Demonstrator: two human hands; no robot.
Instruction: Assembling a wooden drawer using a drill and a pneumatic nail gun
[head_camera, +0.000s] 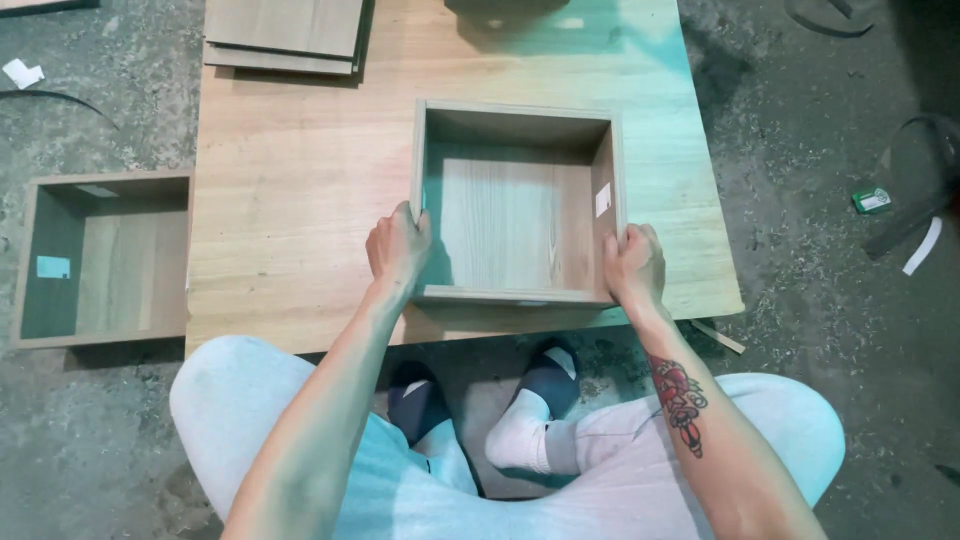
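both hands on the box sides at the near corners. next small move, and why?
Probably slide the open wooden box a little farther onto the board. The left hand and right hand grip its two sides near the front corners, and its near edge sits close to the board's near edge, above the feet. Pushing it inward would seat it fully on the board.
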